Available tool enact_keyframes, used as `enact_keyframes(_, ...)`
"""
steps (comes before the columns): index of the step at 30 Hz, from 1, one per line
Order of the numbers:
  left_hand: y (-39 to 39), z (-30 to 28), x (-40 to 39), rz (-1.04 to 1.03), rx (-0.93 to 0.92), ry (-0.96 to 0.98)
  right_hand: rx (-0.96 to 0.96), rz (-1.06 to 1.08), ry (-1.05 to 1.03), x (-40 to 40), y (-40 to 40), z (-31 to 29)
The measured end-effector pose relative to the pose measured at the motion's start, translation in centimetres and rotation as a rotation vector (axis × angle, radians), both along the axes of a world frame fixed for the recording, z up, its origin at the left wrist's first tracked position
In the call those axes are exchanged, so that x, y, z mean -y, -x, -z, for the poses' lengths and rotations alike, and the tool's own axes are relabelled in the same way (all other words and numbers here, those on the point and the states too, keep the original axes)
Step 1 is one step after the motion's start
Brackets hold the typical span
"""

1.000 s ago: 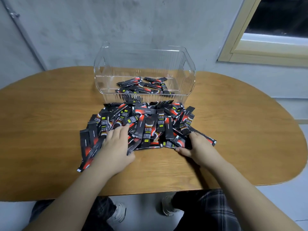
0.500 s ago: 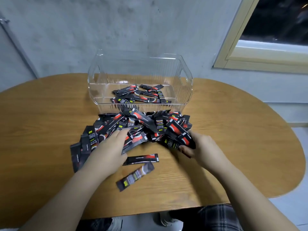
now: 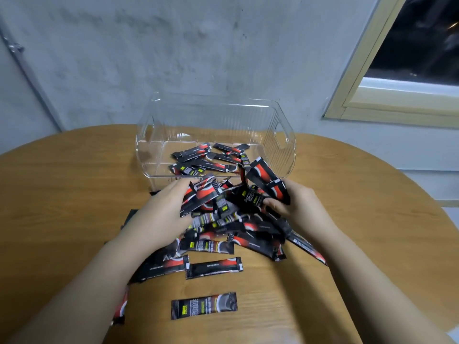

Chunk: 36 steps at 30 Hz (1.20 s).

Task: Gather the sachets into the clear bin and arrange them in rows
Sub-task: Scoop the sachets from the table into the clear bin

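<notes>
A rounded wooden bench [image 3: 74, 194] is seen against a grey wall, with a window frame [image 3: 360, 78] at the upper right. On the far middle of the bench a clear bin [image 3: 278, 135] is set, open at the top, and a loose scatter of black-and-red sachets [image 3: 211, 160] is already lying unsorted on its floor, in no rows.

Just in front of the bin's near wall, a bunch of sachets [image 3: 223, 197] is held up between 2 hands. The left hand [image 3: 159, 214] is pressed against the bunch from the left, fingers fairly straight. The right hand [image 3: 295, 207] is curled around several sachets, its grip closed on them with the thumb on top.

Below the hands a heap of sachets [image 3: 248, 234] is left on the bench, and a single sachet [image 3: 204, 305] is lying nearest the person, its long axis running left to right.

The bin is directly ahead of both hands, so the bunch is judged ready to be carried forward over the near wall; the right hand is slightly nearer it.
</notes>
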<state>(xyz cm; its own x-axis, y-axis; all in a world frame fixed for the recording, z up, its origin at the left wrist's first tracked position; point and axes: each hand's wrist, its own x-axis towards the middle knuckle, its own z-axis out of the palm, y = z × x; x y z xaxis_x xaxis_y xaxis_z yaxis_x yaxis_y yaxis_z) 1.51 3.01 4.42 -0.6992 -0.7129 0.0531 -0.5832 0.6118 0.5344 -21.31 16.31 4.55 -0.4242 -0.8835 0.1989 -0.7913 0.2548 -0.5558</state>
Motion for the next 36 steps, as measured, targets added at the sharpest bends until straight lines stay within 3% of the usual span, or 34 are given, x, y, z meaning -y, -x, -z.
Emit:
enact_keyframes(8,5.3,-2.5,5.6,-0.080,-0.157,0.072,0.199,0.162,0.091,7.3,1.1,-1.4)
enact_keyframes(11,7.9,-2.2,7.9,-0.162,-0.195,0.070,0.430,0.273,0.141,10.2,1.2,-1.6)
enact_keyframes(13,8.8,-1.7,9.0,-0.185,-0.135,0.019,0.612,0.309,0.165,11.0,0.9,-1.5)
enact_keyframes(15,8.8,-1.1,9.3,-0.186,-0.030,-0.004,0.649,0.296,0.138,10.7,0.6,-1.4)
enact_keyframes(18,7.5,-0.4,8.7,-0.169,-0.024,0.140,0.481,0.280,0.119,9.0,0.4,-0.3)
enact_keyframes(22,4.5,0.6,5.9,-0.076,-0.212,0.255,0.404,0.208,0.235,5.4,-0.7,1.8)
enact_keyframes(24,2.7,1.5,4.5,-0.060,-0.239,0.265,0.300,0.154,0.188,3.7,-1.3,2.8)
enact_keyframes(28,-1.1,3.7,2.8,-0.114,-0.094,0.158,0.040,0.024,-0.021,2.1,-1.3,4.9)
enact_keyframes(36,-5.8,5.6,1.4,-0.273,0.125,-0.030,-0.184,-0.141,-0.186,4.7,-3.6,4.4)
